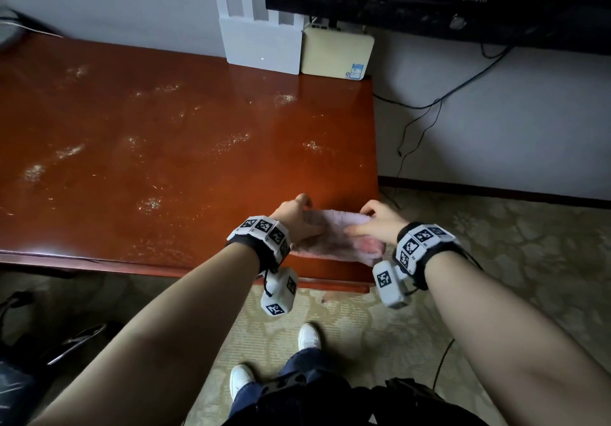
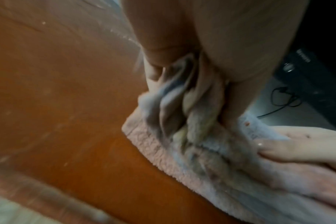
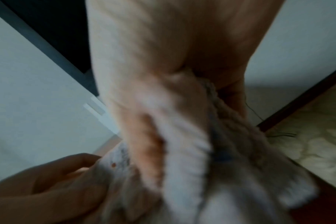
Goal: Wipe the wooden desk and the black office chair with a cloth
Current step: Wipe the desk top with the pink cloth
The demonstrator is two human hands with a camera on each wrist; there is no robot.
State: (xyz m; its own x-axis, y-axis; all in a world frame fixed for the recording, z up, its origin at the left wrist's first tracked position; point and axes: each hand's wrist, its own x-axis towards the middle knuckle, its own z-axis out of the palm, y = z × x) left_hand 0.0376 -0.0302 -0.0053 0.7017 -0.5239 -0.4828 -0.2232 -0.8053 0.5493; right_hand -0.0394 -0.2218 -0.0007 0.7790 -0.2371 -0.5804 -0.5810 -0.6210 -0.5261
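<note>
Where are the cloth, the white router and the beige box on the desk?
cloth [image 1: 334,224]: head view, top of the fluffy fold between the hands.
white router [image 1: 261,45]: head view, flat front face.
beige box [image 1: 335,52]: head view, top panel.
</note>
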